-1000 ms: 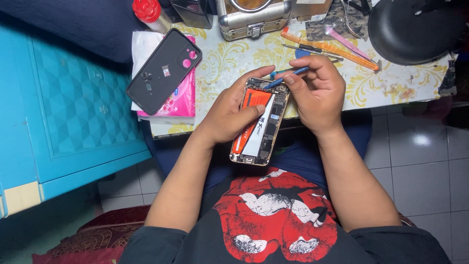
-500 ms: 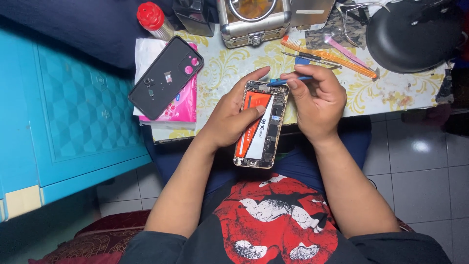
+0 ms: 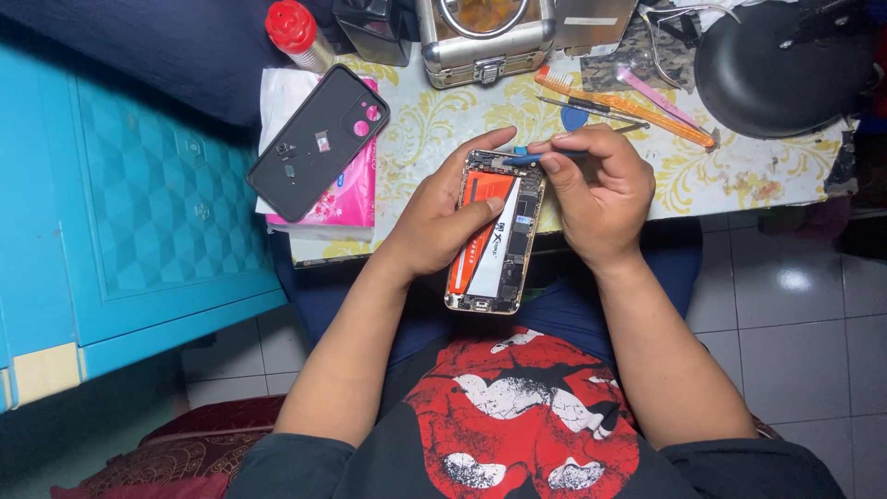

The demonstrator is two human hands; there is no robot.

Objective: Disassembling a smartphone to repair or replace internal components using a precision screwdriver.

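My left hand (image 3: 442, 214) grips an opened phone (image 3: 499, 263) from its left side, thumb lying across the orange and white battery. The phone's inner parts face up, and it is held over my lap at the table's front edge. My right hand (image 3: 599, 189) pinches a thin blue tool (image 3: 520, 159) whose tip rests at the phone's top end.
A black phone back cover (image 3: 319, 143) lies on a pink packet (image 3: 351, 189) at the table's left. A metal case (image 3: 485, 42), a red-capped bottle (image 3: 297, 32), an orange comb (image 3: 628, 106), a pink stick and a black round lamp base (image 3: 776, 69) sit at the back. A blue cabinet (image 3: 139, 203) stands on the left.
The phone has turned more upright in my left hand. My right hand has shifted the blue tool's tip along the phone's top end.
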